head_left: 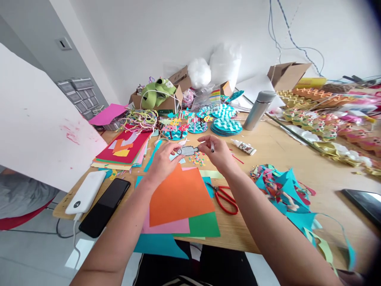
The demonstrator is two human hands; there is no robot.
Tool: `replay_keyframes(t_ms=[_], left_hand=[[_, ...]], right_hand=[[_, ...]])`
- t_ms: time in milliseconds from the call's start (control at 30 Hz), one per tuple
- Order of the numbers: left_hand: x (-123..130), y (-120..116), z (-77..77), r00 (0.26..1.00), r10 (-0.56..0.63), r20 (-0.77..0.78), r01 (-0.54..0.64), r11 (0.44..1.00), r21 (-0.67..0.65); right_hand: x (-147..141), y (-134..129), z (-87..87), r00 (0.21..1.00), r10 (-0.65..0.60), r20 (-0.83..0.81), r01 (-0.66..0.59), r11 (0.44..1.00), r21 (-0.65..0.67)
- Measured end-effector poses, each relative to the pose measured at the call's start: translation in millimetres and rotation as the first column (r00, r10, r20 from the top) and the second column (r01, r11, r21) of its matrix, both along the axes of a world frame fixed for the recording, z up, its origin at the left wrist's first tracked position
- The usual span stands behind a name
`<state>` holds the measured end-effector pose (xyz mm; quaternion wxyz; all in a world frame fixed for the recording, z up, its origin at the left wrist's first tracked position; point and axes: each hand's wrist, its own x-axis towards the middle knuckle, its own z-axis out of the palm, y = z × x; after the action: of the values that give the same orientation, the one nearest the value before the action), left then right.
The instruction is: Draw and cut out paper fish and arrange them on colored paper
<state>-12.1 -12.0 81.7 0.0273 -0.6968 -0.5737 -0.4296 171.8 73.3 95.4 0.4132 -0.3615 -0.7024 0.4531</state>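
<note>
A small grey paper fish point(187, 150) with dark drawn lines is stretched between my two hands above the table. My left hand point(162, 162) pinches its left end. At the tail end, the fingertips of my right hand point(216, 153) are closed on it, and a pen point(212, 147) is tucked among those fingers. Just below lies a stack of coloured sheets topped by an orange sheet point(181, 194). Red-handled scissors point(226, 200) rest beside the stack, near my right forearm. Small coloured paper dots point(197, 159) are scattered beneath the fish.
A glue bottle point(244, 147) and a grey flask point(259, 110) are on the right. Finished fish decorations point(175, 129) stand at the back. Blue paper scraps point(285, 190) pile up at right. A phone point(104, 206) and a white power bank point(86, 191) lie at left.
</note>
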Motion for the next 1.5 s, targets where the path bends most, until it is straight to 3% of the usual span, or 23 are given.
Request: replay_keyframes(t_ms=[133, 267, 500, 633, 733, 900, 1033, 1133, 1267, 1500], left_hand=[[-2.2, -5.7, -0.7, 0.976, -0.04, 0.213, 0.055, 0.996, -0.064], [-7.0, -8.3, -2.4, 0.941, 0.009, 0.34, 0.05, 0.985, -0.164], [-1.4, -17.7, -15.9, 0.992, -0.092, 0.085, 0.122, 0.87, -0.478], [-0.7, -16.6, -33.5, 0.988, -0.151, 0.032, 0.147, 0.856, -0.495], [-4.0, -12.9, -48.3, 0.983, -0.18, 0.027, 0.173, 0.879, -0.445], [-5.4, -12.1, -63.0, 0.968, -0.244, -0.051, 0.203, 0.888, -0.412], [-2.2, -15.4, -62.0, 0.946, -0.3, -0.12, 0.209, 0.853, -0.478], [-0.3, -17.3, -59.4, 0.944, -0.297, -0.142, 0.19, 0.845, -0.499], [0.3, -19.0, -57.7, 0.948, -0.291, -0.128, 0.191, 0.844, -0.502], [-0.7, -21.9, -59.1, 0.943, -0.274, -0.186, 0.146, 0.848, -0.51]], right_hand=[[5.9, -14.0, -10.7, 0.997, -0.052, -0.06, 0.052, 0.999, -0.003], [13.5, -17.5, -27.1, 0.995, -0.091, -0.049, 0.09, 0.996, -0.012], [17.9, -13.4, -58.1, 0.99, -0.039, 0.138, 0.037, 0.999, 0.017], [15.1, -13.1, -74.2, 0.974, -0.012, 0.225, 0.009, 1.0, 0.017], [14.0, -13.8, -80.3, 0.952, 0.008, 0.306, -0.016, 1.0, 0.023], [12.0, -16.3, -83.6, 0.89, -0.068, 0.45, -0.007, 0.987, 0.163], [11.7, -19.3, -84.2, 0.828, -0.128, 0.546, -0.024, 0.965, 0.263], [16.3, -19.9, -82.0, 0.832, -0.131, 0.54, -0.048, 0.951, 0.304], [27.1, -19.0, -74.4, 0.857, -0.015, 0.515, -0.166, 0.938, 0.304], [36.8, -17.6, -65.0, 0.803, 0.123, 0.583, -0.325, 0.91, 0.256]])
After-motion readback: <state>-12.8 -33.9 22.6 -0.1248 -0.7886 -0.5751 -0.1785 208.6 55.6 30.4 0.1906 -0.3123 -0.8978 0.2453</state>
